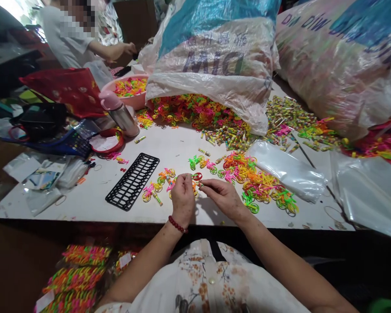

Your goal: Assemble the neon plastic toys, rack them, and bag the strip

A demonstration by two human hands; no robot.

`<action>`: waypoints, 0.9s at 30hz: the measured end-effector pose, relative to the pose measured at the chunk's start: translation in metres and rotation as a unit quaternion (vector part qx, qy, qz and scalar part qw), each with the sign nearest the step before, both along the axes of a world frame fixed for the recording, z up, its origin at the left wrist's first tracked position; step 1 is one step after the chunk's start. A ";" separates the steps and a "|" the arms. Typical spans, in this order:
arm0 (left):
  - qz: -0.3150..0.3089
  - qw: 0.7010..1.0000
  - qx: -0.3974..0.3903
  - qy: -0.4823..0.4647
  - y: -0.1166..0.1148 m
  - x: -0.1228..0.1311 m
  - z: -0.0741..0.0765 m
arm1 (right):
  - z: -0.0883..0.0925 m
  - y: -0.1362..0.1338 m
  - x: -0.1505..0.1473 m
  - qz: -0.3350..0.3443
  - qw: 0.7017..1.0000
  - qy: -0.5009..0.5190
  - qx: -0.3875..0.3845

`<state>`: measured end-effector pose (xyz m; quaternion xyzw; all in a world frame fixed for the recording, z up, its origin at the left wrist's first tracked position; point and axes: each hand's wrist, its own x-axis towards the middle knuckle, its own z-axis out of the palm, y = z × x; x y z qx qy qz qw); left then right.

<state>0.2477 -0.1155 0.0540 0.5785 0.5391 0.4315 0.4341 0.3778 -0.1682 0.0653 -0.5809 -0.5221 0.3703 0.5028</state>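
Above the table's front edge, my left hand (183, 194) is closed in a pinch, with a small red plastic toy piece (197, 176) with a round ring at its fingertips. My right hand (224, 198) meets it from the right, thumb and forefinger pressed together just below the red ring. What those right fingertips grip is too small to make out. Colourful plastic toy pieces with wheel-like rings (262, 182) lie heaped right of my hands. More toy pieces (165, 174) and a small patterned tube (157, 198) lie to the left, beside a black slotted rack (132, 181).
A large plastic sack (211, 52) spills toy pieces at the back, near a pile of small tubes (286, 115). Clear bags (286, 169) lie at right. A flask (122, 114), red basket (107, 142) and pink basin (107, 89) stand left. A co-worker (68, 39) is behind.
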 end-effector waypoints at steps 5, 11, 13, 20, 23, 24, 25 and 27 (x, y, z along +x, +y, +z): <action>-0.005 0.996 -0.060 -0.065 0.008 0.001 -0.003 | -0.003 0.001 -0.006 0.009 0.996 -0.073 0.051; -0.030 0.998 -0.056 0.019 0.012 -0.006 -0.010 | -0.009 0.003 0.002 0.082 0.988 -0.133 0.024; -0.082 0.992 -0.019 0.095 0.017 -0.008 -0.007 | -0.008 0.015 0.017 0.086 0.969 -0.232 0.021; -0.124 0.936 0.139 0.299 0.073 0.016 -0.005 | -0.008 0.113 0.070 -0.001 0.839 -0.536 -0.093; -0.116 0.936 0.113 0.311 0.104 0.037 -0.010 | -0.012 0.151 0.072 0.001 0.833 -0.538 -0.131; -0.116 0.943 0.094 0.296 0.112 0.042 -0.012 | -0.014 0.159 0.071 0.005 0.836 -0.532 -0.133; -0.119 0.951 0.073 0.277 0.119 0.046 -0.013 | -0.015 0.166 0.069 0.010 0.840 -0.526 -0.133; -0.130 0.961 0.038 0.241 0.129 0.050 -0.015 | -0.016 0.172 0.065 0.015 0.849 -0.510 -0.137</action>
